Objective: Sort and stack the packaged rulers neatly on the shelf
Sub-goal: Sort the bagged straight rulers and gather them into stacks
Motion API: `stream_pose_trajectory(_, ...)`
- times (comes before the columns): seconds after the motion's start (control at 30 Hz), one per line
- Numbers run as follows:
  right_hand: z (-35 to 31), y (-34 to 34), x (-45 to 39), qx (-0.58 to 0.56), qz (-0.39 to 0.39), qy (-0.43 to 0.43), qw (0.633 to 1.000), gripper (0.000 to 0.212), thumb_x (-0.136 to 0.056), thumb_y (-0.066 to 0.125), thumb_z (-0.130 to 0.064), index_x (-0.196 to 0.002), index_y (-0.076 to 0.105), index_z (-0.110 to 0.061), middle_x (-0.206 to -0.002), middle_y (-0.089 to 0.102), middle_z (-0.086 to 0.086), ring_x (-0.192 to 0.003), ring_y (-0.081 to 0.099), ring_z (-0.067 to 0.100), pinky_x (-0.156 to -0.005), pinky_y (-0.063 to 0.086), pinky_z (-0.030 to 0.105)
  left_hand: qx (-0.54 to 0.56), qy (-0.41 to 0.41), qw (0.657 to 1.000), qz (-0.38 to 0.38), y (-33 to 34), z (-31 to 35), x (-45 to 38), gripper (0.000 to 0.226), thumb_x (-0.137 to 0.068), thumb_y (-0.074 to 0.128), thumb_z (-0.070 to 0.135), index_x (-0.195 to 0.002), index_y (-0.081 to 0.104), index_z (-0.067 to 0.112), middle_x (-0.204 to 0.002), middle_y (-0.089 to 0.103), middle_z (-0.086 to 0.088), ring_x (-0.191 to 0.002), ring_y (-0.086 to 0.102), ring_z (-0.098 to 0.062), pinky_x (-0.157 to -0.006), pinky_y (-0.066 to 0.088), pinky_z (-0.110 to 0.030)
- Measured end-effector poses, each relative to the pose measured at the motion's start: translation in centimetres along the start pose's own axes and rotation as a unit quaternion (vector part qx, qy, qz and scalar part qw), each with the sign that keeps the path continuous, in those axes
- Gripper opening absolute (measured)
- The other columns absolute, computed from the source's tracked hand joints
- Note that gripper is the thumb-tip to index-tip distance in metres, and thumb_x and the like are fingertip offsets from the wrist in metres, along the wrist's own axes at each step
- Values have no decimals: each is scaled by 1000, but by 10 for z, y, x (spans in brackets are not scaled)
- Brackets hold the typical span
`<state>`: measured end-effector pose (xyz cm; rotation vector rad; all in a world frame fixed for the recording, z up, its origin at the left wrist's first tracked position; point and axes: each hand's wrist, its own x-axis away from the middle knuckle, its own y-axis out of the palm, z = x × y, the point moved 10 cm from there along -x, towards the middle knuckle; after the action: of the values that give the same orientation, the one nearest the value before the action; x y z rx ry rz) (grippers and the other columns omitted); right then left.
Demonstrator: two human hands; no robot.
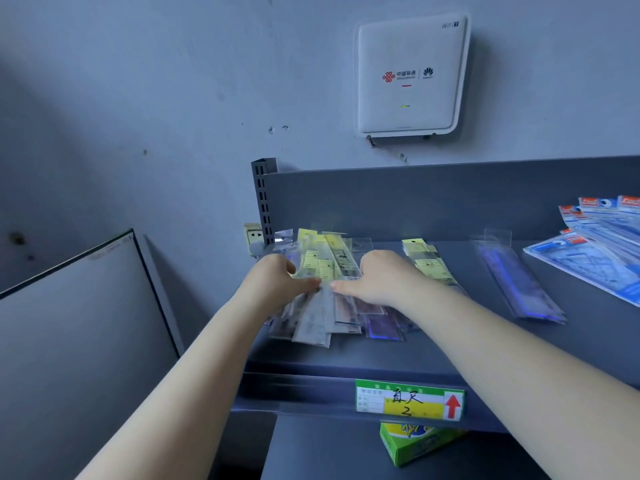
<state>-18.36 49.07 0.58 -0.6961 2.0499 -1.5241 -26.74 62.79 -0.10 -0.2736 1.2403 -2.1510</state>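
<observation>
Grey shelf [433, 358] sitting under wall router [410, 76]; left hand [277, 282] fingers gripping ruler pile [329, 306], right hand [377, 278] pressing flat.

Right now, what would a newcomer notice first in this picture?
Both hands meet over a messy heap of packaged rulers at the shelf's left end: the left hand pinches packets, the right hand lies on top. Above, a white router hangs on the wall, and a green price tag marks the shelf's front edge.

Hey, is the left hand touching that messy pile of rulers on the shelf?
Touching. The head view shows the left hand gripping the ruler pile, thumb on top.
</observation>
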Motion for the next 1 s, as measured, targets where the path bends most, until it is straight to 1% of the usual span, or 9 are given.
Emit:
stream_pose_trajectory(0.1, 1, -3, -2, -37, 10, 27, 999, 55, -82, 60, -50, -54, 32, -13, -57, 34, 1, -52, 36, 17, -45, 24, 27, 57, -8, 998, 0, 0, -6, -4, 58, -79, 71, 40, -124, 56, 7, -117, 60, -7, -101, 56, -20, -78, 37, -23)
stream_pose_trajectory(0.17, 2, -7, -2, -52, 23, 35, 998, 50, -79, 63, -38, -52, 30, -13, -54, 31, 2, -47, 31, 17, -43, 22, 26, 98, -12, 995, -2, -2, -11, -4, 51, -80, 71, 34, -122, 58, 7, -100, 60, -3, -87, 55, -16, -71, 38, -23)
stream_pose_trajectory(0.33, 4, -11, -4, -49, 64, 19, 997, 31, -73, 56, -12, -52, 33, -11, -53, 32, 5, -57, 37, 23, -45, 26, 23, 168, -14, 986, -6, -2, -17, -7, 36, -82, 72, 24, -112, 63, 6, -70, 57, 5, -60, 50, -6, -54, 38, -18)
stream_pose_trajectory(0.47, 3, -9, -7, -68, 56, 16, 996, 47, -79, 58, -41, -51, 31, -15, -52, 33, 3, -53, 36, 23, -50, 30, 26, 185, -13, 983, -8, -2, -14, -6, 13, -84, 69, 19, -93, 64, 12, -64, 56, 2, -57, 48, -8, -54, 36, -17)
stream_pose_trajectory(0.57, -5, -6, -4, -15, 46, 7, 999, 61, -75, 58, -65, -52, 28, -17, -54, 30, -1, -49, 34, 16, -45, 24, 27, 171, -9, 985, -13, 0, -10, -5, 19, -82, 71, 28, -90, 62, 13, -67, 56, 2, -63, 50, -13, -55, 37, -21)
stream_pose_trajectory(0.7, -9, -10, 2, -21, 53, 15, 998, 55, -77, 64, -48, -51, 29, -14, -54, 31, 1, -48, 32, 17, -43, 22, 25, 184, -24, 982, -22, 2, -14, -5, 41, -74, 78, 31, -107, 62, 10, -72, 59, 4, -69, 55, -13, -59, 41, -23)
stream_pose_trajectory(0.83, -8, -17, 4, -69, 75, 15, 995, 47, -79, 58, -32, -48, 28, -13, -50, 26, 3, -46, 26, 17, -43, 19, 26, 220, -22, 975, -17, -1, -17, -3, 21, -80, 73, 18, -97, 64, 10, -70, 58, -1, -54, 46, -11, -51, 37, -20)
stream_pose_trajectory(0.9, 0, -20, 2, -123, 89, 21, 988, 46, -81, 54, -25, -47, 25, -14, -48, 23, 2, -46, 23, 18, -45, 17, 27, 226, -26, 974, -4, -5, -20, -1, 8, -81, 67, 9, -84, 61, 12, -67, 56, -5, -56, 45, -18, -56, 38, -18)
stream_pose_trajectory(1.0, 15, -22, 0, -182, 97, 47, 977, 44, -79, 51, -14, -48, 20, -16, -48, 19, 1, -49, 18, 19, -49, 12, 28, 260, -36, 965, 13, -5, -26, -4, 9, -80, 58, 0, -78, 58, 8, -69, 48, -13, -63, 39, -20, -63, 34, -27)
